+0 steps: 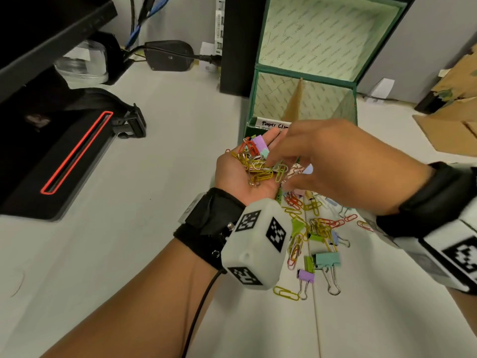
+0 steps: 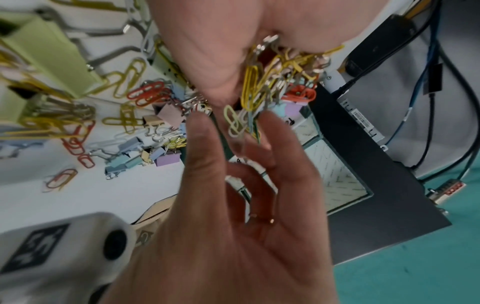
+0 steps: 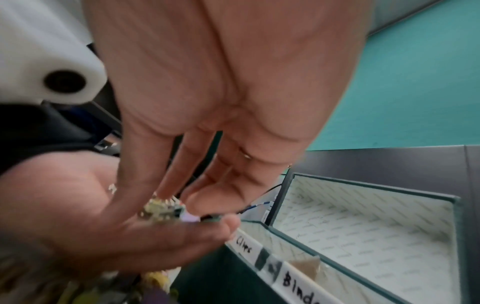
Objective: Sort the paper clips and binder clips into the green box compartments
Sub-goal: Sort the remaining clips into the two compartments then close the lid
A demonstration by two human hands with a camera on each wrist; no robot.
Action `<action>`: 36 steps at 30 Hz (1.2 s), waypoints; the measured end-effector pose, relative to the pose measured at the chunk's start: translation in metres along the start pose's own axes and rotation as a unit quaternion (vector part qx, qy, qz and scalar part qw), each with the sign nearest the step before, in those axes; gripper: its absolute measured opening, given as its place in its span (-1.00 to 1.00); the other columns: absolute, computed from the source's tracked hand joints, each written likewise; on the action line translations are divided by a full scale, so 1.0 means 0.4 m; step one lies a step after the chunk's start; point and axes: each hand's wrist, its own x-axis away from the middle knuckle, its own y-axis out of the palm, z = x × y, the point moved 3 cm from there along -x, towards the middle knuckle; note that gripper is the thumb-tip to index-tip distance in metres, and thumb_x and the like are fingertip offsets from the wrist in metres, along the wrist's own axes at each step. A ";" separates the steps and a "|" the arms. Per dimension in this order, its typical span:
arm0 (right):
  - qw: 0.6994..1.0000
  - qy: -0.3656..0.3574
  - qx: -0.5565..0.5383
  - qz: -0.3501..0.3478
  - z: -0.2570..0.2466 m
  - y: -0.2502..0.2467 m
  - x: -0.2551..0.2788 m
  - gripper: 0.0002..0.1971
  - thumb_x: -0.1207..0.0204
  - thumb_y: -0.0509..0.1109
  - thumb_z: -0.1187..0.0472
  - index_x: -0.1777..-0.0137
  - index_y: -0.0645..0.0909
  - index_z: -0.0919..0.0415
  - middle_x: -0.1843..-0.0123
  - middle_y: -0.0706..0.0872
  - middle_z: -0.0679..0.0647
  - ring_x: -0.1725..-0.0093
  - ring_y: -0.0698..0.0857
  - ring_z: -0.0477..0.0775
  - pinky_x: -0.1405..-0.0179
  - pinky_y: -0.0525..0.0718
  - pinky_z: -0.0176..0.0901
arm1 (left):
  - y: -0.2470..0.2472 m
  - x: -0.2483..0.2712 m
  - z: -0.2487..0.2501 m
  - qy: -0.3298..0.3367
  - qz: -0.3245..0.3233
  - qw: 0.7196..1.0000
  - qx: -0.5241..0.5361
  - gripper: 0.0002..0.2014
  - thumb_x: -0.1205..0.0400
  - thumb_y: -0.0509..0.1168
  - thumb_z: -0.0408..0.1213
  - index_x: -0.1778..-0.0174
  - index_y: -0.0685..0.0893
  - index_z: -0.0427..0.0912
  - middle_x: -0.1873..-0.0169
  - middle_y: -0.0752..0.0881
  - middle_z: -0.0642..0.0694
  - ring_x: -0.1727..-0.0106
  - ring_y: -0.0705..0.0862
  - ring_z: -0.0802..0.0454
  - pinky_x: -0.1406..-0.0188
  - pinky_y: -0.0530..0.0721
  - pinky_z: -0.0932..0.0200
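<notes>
White desk surface (image 1: 160,156) filled most of the head view, with a black monitor base (image 1: 51,151) at the left edge and torn brown cardboard (image 1: 454,109) at the right. At upper centre stood the green fabric-covered box (image 1: 304,81), its lid propped open and its patterned interior split by a tan divider (image 1: 296,99); a white handwritten label (image 1: 273,124) reading "Paper Clips" sat on its front rim. Just before the box, the left hand (image 1: 247,169) lay palm up, cupped, carrying a tangle of coloured wire paper clips (image 1: 258,169) and pastel binder clips (image 1: 259,144). The right hand (image 1: 343,164) hovered over that palm, its fingers (image 2: 200,131) loosely spread and reaching into the tangle; whether they pinched a clip could not be told. Lower centre, a scattered heap of loose clips (image 1: 315,233) lay on the desk.
</notes>
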 end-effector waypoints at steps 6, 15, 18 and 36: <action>0.999 -0.022 0.029 -0.006 -0.008 0.014 -0.029 -0.56 -0.52 0.48 0.06 -0.39 0.60 -0.26 -0.12 0.72 -0.08 -0.05 0.68 0.02 -0.10 0.64 -0.02 | 0.011 -0.006 -0.026 -0.044 -0.003 0.994 0.103 -0.28 -0.73 -0.12 -0.39 0.75 0.62 -0.27 0.74 0.55 -0.13 0.74 0.56 0.00 0.69 0.46 0.40; 0.996 -0.042 0.046 0.065 -0.010 0.035 -0.034 -0.76 -0.56 0.37 -0.07 -0.19 0.70 -0.35 -0.04 0.78 -0.12 -0.01 0.74 0.15 0.08 0.72 0.08 | 0.011 -0.007 -0.011 -0.062 0.005 0.994 0.088 -0.38 -0.72 -0.13 -0.43 0.59 0.66 -0.33 0.72 0.58 -0.13 0.77 0.52 0.08 0.78 0.34 0.52; 0.995 -0.031 -0.015 0.096 0.020 0.032 -0.028 -0.74 -0.49 0.34 -0.12 -0.12 0.76 -0.31 0.05 0.83 -0.19 0.06 0.78 0.06 0.10 0.74 0.05 | 0.009 -0.012 -0.006 -0.068 0.003 0.989 0.132 -0.59 -0.73 -0.11 -0.38 0.13 0.64 -0.42 0.50 0.72 -0.27 0.61 0.67 -0.05 0.69 0.51 0.42; 0.916 0.081 -0.360 0.156 0.127 -0.010 -0.056 -0.89 -0.43 0.57 0.16 0.06 0.83 0.06 0.32 0.84 -0.12 0.40 0.71 -0.31 0.36 0.68 -0.41 | 0.008 -0.022 -0.010 -0.099 -0.018 0.981 0.164 -0.38 -0.75 -0.09 -0.29 0.34 0.80 -0.49 0.26 0.80 -0.38 0.20 0.79 -0.28 -0.29 0.54 -0.24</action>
